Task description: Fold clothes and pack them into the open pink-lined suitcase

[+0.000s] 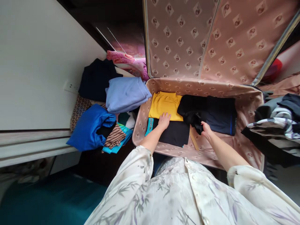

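An open suitcase (248,103) with a pink patterned lining lies in front of me, its lid (199,37) standing up behind it. Inside are a folded yellow garment (165,104), a black folded garment (174,132) in front of it and dark clothes (217,114) to the right. My left hand (164,121) rests flat, fingers spread, on the edge where the yellow and black garments meet. My right hand (206,129) grips a bunched black piece of clothing (194,120) in the middle of the case.
Left of the suitcase lies a pile of clothes: a light blue folded one (126,93), a bright blue one (90,126), a navy one (97,78), a pink one (127,62) and a striped one (114,139). More dark and striped clothes (276,125) lie to the right. A white wall (35,62) is on the left.
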Demonstrator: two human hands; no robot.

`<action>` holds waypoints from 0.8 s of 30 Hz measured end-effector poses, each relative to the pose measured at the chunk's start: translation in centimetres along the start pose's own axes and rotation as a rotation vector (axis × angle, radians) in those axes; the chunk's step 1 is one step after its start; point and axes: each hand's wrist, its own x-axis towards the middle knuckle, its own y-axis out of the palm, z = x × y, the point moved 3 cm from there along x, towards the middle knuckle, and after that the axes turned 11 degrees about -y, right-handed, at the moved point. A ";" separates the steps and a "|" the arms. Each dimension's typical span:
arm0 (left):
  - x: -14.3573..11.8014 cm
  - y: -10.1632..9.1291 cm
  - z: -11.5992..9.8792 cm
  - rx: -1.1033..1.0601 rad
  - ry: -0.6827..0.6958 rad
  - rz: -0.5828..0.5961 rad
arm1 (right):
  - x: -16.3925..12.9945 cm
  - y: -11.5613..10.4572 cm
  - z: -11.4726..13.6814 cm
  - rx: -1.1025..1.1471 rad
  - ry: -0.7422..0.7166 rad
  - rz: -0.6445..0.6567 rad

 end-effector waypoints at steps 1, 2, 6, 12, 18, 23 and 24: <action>0.5 0.2 0.0 0.005 -0.005 -0.010 | 0.1 -0.1 -0.1 0.004 0.015 -0.006; 1.1 0.3 0.0 0.023 -0.005 -0.014 | 0.1 -0.3 -0.1 0.004 0.030 -0.010; 2.9 -1.7 0.3 0.107 0.027 0.033 | 0.3 -0.8 -0.3 0.027 0.077 -0.024; -0.4 -6.2 1.0 0.106 0.224 0.044 | 0.3 -0.9 -0.6 0.078 0.110 -0.050; -7.2 -1.7 4.5 -0.036 0.061 0.263 | 0.2 -0.6 -0.6 0.108 0.142 -0.078; -2.9 -3.5 6.1 -0.037 -0.237 -0.086 | 0.1 -0.5 -0.6 0.104 0.156 -0.118; -1.9 -3.9 6.2 -0.016 -0.338 -0.129 | 0.1 -0.4 -0.6 0.101 0.152 -0.127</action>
